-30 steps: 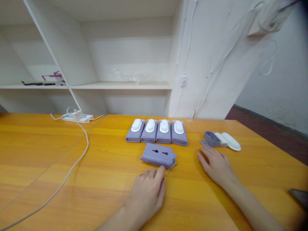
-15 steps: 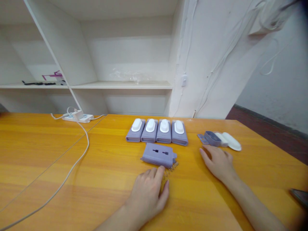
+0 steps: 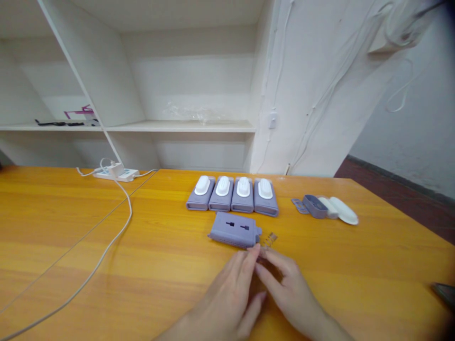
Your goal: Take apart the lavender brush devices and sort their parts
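A thin metal coil spring (image 3: pixel 270 239) shows just beyond my fingertips, its near end hidden by them. My right hand (image 3: pixel 289 284) reaches in from the right, its thumb and fingers closed around the spring's near part. Against those fingertips rests my left hand (image 3: pixel 231 289), fingers stretched forward and thumb held apart below. Just ahead lies a purple plastic housing (image 3: pixel 232 229) with two dark key-shaped slots and a tab at its right end.
Behind stands a row of several purple cases (image 3: pixel 220 201) with white oval tops. To the right lie a purple oval ring part (image 3: pixel 314 206) and a white oval cover (image 3: pixel 343 210). A power strip (image 3: pixel 117 174) with a trailing cable is at the left.
My right hand has come left from beside the oval parts to meet my left hand at the spring. The spring has shifted right, away from under the housing's front edge.
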Demonstrator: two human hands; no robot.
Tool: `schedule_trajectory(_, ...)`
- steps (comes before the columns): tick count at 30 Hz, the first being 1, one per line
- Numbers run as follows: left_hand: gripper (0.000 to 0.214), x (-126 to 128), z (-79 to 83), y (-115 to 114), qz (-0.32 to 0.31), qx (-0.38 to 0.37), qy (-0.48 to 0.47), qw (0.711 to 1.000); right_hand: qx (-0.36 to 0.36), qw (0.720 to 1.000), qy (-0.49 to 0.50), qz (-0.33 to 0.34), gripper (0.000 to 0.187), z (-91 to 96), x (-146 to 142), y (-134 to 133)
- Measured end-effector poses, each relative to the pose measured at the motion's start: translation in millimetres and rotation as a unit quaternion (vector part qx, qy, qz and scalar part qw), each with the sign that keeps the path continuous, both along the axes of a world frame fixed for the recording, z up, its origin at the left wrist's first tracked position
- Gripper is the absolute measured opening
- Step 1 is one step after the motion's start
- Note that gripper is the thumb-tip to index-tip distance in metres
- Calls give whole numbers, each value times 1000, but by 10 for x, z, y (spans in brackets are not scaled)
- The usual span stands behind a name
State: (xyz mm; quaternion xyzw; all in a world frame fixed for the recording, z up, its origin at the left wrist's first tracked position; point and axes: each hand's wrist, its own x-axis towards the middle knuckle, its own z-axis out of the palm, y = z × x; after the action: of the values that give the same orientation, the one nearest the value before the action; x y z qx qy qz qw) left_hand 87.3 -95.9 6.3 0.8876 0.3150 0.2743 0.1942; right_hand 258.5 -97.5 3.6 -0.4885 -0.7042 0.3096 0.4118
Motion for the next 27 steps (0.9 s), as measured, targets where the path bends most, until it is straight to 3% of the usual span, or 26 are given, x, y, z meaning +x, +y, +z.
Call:
schedule_trajectory(5, 70, 27, 51, -20, -7, -27, 49, 998, 17, 971, 171, -165, 27, 105, 332, 243)
schedule_trajectory(8, 63, 26, 87, -20, -19, -41, 77, 996, 72, 948, 186, -249, 30, 155, 629, 497)
schedule_trajectory(12, 58, 26, 129, -17, -21, -46, 89, 995, 130, 926, 82, -346, 31, 119, 1068, 908)
schedule_trajectory(16, 59, 33, 115, 0, -24, -39, 90, 995, 48, 912, -174, -368, 36, 81, 1333, 1240)
schedule_trajectory(18, 58, 36, 104, 9, -26, -35, 94, 995, 2, 896, -272, -351, 39, 85, 1355, 1355)
schedule_trajectory(21, 57, 38, 99, 15, -28, -35, 97, 994, -29, 880, -324, -347, 46, 88, 1288, 1450)
schedule_trajectory(24, 56, 38, 107, 14, -28, -38, 96, 994, -23, 857, -375, -352, 51, 58, 1171, 1435)
schedule_trajectory(27, 54, 38, 122, 10, -27, -42, 97, 994, -6, 845, -424, -327, 39, -5, 1070, 1353)
